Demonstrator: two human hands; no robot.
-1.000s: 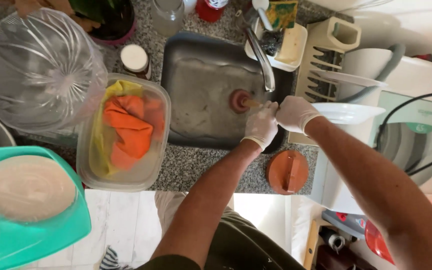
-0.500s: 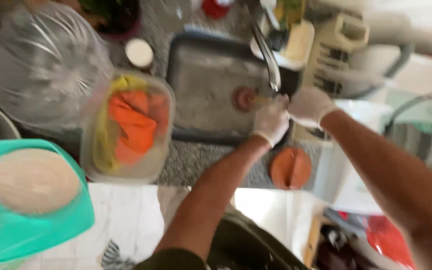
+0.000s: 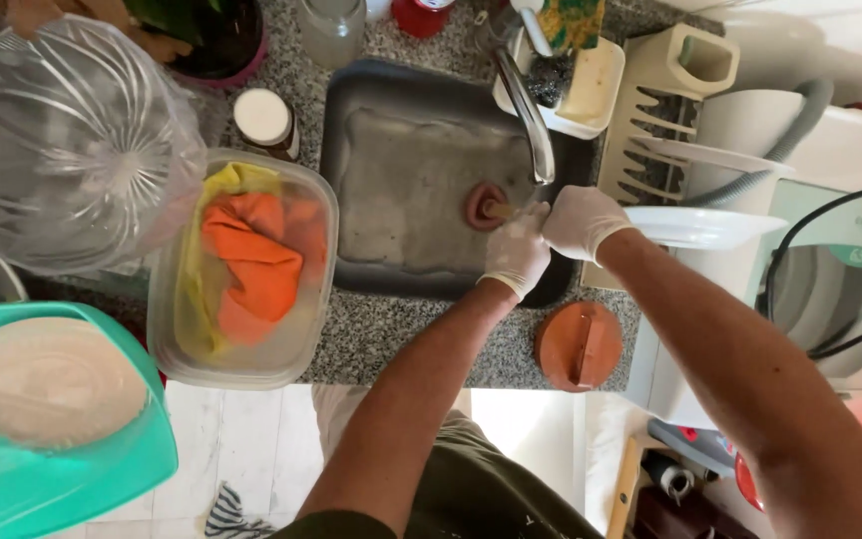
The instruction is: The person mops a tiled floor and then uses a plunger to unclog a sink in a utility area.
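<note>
**Two gloved hands on a plunger in the sink**

A plunger stands in the sink, its reddish-brown rubber cup pressed over the spot near the right end of the basin, just below the tap. Both hands wear pale gloves. The left hand and the right hand are bunched together and clamped around the short wooden handle, one just beside the other, so little of the handle shows.

The cup looks soft and springy and should flex under pressure, while the handle is stiff. The tool seems light. Wet gloves may slip on smooth wood, so the sound grip is on the handle itself, held upright over the cup.

On the counter to the left sits a clear tub of orange and yellow cloths. A round brown lid lies just in front of the sink.
</note>
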